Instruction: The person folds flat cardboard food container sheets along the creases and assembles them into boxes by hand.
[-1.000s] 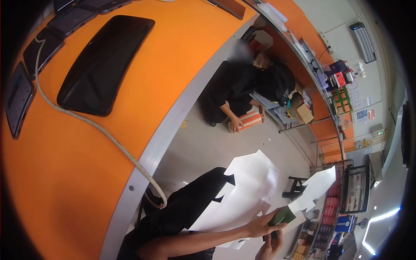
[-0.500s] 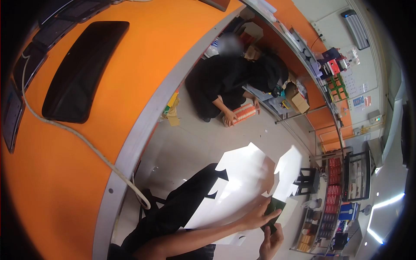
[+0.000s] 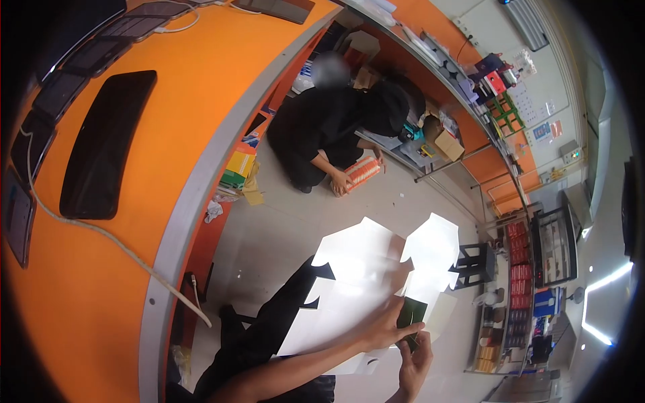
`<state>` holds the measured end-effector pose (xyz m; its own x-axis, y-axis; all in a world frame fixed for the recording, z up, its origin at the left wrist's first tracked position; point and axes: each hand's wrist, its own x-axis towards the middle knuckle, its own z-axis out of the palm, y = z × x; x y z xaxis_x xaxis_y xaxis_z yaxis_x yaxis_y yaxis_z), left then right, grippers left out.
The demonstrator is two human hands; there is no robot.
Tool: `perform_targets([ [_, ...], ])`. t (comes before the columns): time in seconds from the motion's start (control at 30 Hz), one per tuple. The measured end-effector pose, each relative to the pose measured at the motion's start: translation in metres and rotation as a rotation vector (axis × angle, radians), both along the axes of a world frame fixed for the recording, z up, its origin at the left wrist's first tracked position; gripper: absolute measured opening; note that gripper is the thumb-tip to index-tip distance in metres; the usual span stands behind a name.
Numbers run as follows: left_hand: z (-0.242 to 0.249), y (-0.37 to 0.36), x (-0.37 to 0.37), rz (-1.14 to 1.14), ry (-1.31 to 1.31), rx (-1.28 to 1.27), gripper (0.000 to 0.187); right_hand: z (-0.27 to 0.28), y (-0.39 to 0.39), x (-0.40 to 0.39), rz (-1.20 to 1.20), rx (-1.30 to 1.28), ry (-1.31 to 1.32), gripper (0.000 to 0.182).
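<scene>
A large glossy white sheet [image 3: 349,295] with cut-out flaps lies across the person's lap, bright with glare. A small dark green piece [image 3: 412,314] stands at its right side. My left hand [image 3: 388,329] reaches over the sheet, its fingers closed on the green piece. Just below and to the right, my right hand [image 3: 415,363] pinches the lower edge of the same piece, fingertips close to those of my left hand.
An orange table [image 3: 188,87] holds a black curved panel [image 3: 107,144], several phones and a white cable [image 3: 127,236]. A co-worker in black [image 3: 316,127] crouches on the floor with an orange-and-white box [image 3: 361,176]. Shelves [image 3: 500,316] and a black stool [image 3: 474,265] stand right.
The view has shifted, so the table, co-worker and sheet sit differently in the frame. The sheet's right flap looks more spread and upright. Both hands remain at the green piece.
</scene>
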<state>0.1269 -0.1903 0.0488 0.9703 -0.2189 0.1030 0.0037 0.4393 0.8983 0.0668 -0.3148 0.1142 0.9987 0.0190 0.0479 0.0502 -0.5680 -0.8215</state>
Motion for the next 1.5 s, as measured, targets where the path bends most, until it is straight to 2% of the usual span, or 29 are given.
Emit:
perform_targets([
  [0.07,-0.005,-0.004,0.002,-0.113,0.025,-0.054,0.072,-0.001,0.004,0.004,-0.025,0.019,-0.013,0.022],
  [0.17,-0.001,0.001,-0.002,-0.145,0.005,-0.121,0.074,0.002,0.008,0.006,-0.005,0.020,0.071,0.022],
  [0.33,-0.008,-0.005,-0.004,-0.301,0.136,-0.099,0.076,0.005,0.003,0.003,-0.014,0.091,0.165,0.020],
  [0.4,-0.009,-0.009,-0.002,-0.259,0.132,-0.298,0.075,0.001,0.004,0.003,-0.071,0.151,0.106,0.019],
  [0.47,-0.016,-0.013,0.001,-0.298,0.167,-0.322,0.072,-0.002,-0.005,0.004,-0.063,0.025,0.077,0.020],
  [0.5,-0.019,-0.014,0.002,-0.321,0.240,-0.396,0.069,0.000,-0.005,0.005,-0.040,-0.149,0.039,0.019],
  [0.53,-0.020,-0.014,0.003,-0.343,0.315,-0.468,0.067,0.004,-0.004,0.005,-0.051,-0.146,0.033,0.019],
  [0.57,-0.018,-0.014,0.003,-0.309,0.316,-0.484,0.060,0.009,0.001,0.007,-0.033,-0.197,0.005,0.019],
  [0.67,-0.017,-0.014,0.006,-0.298,0.307,-0.536,0.057,0.009,0.002,0.009,-0.013,-0.243,-0.073,0.018],
  [0.73,-0.017,-0.012,0.007,-0.302,0.315,-0.538,0.055,0.009,0.003,0.010,-0.011,-0.242,-0.121,0.018],
  [0.93,-0.022,-0.009,0.003,-0.294,0.387,-0.541,0.057,0.016,0.000,0.014,0.112,-0.284,0.072,0.022],
  [1.0,-0.022,-0.010,0.003,-0.278,0.362,-0.529,0.058,0.006,-0.008,0.014,0.180,-0.215,0.105,0.028],
  [1.07,-0.023,-0.008,0.004,-0.342,0.346,-0.420,0.059,0.001,-0.013,0.012,0.179,-0.188,0.092,0.031],
  [1.13,-0.020,-0.010,0.003,-0.321,0.332,-0.401,0.055,0.002,-0.012,0.012,0.055,-0.134,0.181,0.027],
  [1.23,-0.026,-0.017,0.003,-0.269,0.309,-0.429,0.049,0.011,0.002,0.012,-0.010,-0.194,0.030,0.022],
  [1.3,-0.021,-0.015,0.002,-0.254,0.403,-0.521,0.044,0.018,0.005,0.012,-0.019,-0.240,-0.027,0.021],
  [1.5,-0.017,-0.013,0.003,-0.292,0.451,-0.604,0.043,0.017,0.010,0.005,-0.112,-0.348,-0.198,0.022],
])
